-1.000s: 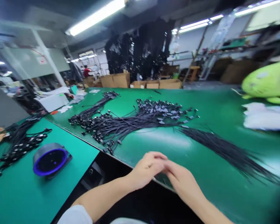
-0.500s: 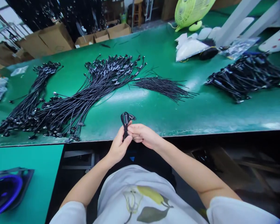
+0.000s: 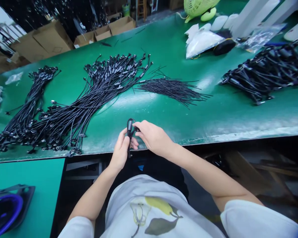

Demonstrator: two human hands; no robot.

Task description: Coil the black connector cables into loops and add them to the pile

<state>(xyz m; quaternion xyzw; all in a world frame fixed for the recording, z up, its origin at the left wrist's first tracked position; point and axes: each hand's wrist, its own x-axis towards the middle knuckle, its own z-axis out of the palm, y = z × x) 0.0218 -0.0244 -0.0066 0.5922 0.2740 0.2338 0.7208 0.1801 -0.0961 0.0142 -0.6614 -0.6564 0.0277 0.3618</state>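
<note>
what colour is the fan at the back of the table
Yellow-green, seen best in the head view, though its top is cut off.

"Where does the view look from?"

"From the wearer's head, forward and steeply down. The white shirt (image 3: 161, 195) fills the bottom middle, with both forearms reaching up from the lower corners."

"How near is it?"

"Near enough that the left hand (image 3: 120, 148), right hand (image 3: 156, 137) and coiled cable (image 3: 129, 130) sit close to the middle, yet wide enough to take in much of the green table (image 3: 161, 115)."

"And the far side?"

"It reaches past the table to cardboard boxes (image 3: 49, 41) at upper left. The table's near edge runs slightly tilted, higher at the right."
</note>
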